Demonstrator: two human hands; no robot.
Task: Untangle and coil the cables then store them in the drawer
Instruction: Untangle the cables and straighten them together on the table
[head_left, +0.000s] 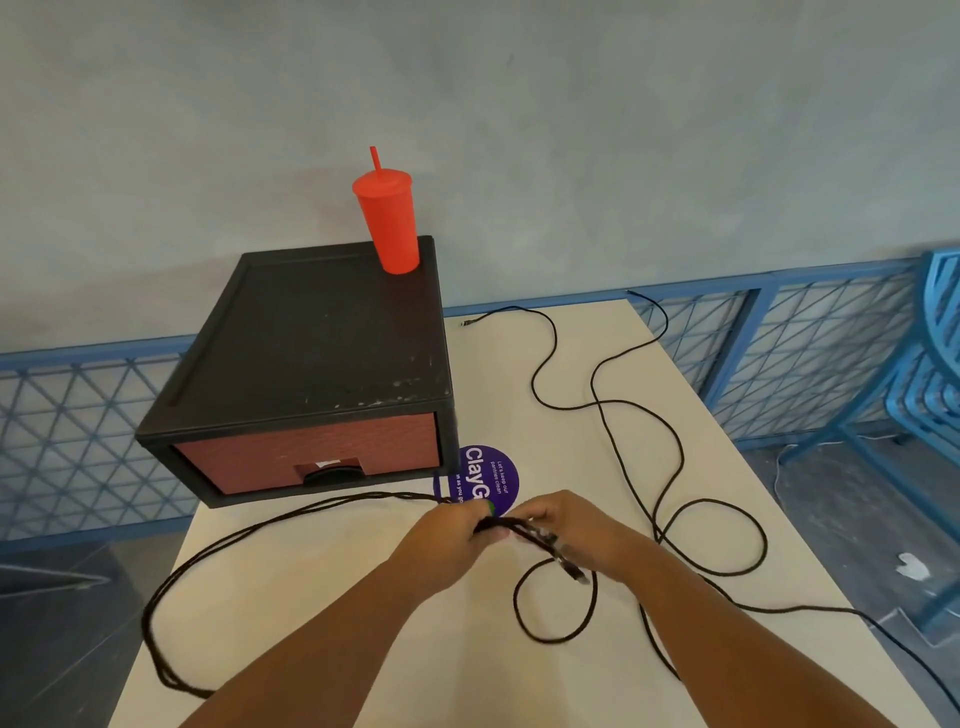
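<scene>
Long black cables (613, 400) lie in loose loops across a white table (322, 597). One double strand runs left from my hands and loops over the table's left edge. Other strands wind to the far right corner, with plug ends near the back edge. My left hand (452, 530) and my right hand (561, 525) meet at the table's middle, both pinching a bunch of cable with a connector end hanging below the right hand. A black drawer unit with a red drawer front (311, 457), shut, stands at the back left.
A red tumbler with a straw (388, 223) stands on the drawer unit's top. A round purple sticker (485, 478) lies on the table beside the unit. Blue mesh railing runs behind the table, and a blue chair (924, 374) stands at the right.
</scene>
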